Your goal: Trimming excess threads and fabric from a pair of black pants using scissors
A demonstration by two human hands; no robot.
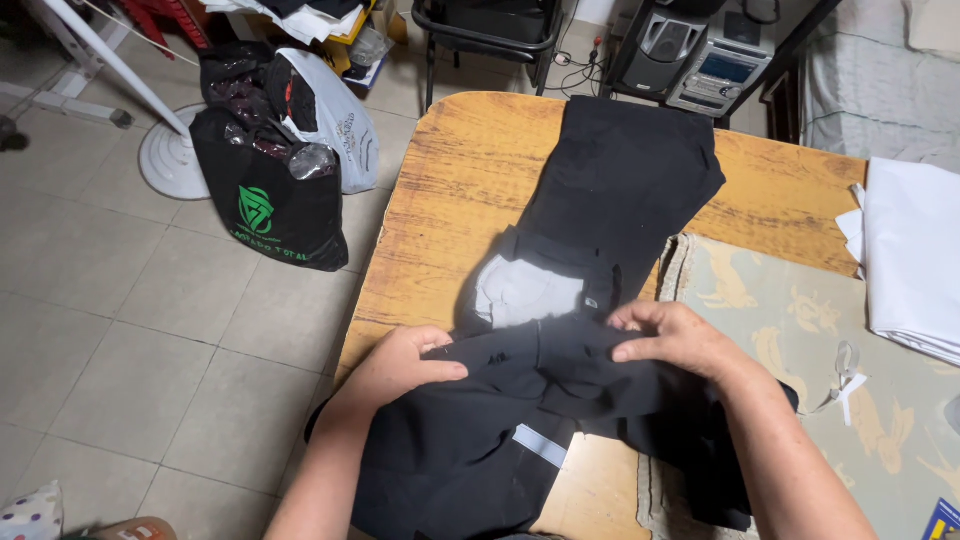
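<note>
While both hands pinch soft black trousers point(600, 200), the left hand point(395, 365) and right hand point(675, 340) crease matte cloth

A garment point(600, 200) lies along the bench point(450, 190), stretching away beyond the left hand point(395, 365) and right hand point(675, 335) resting on it; a patterned cloth point(880, 420) lies right of the right hand, bags point(275, 190) on the floor left of the left hand.

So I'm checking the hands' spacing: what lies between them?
In the head view, only a bunched fold of the black garment spans between the left hand and right hand.
</note>
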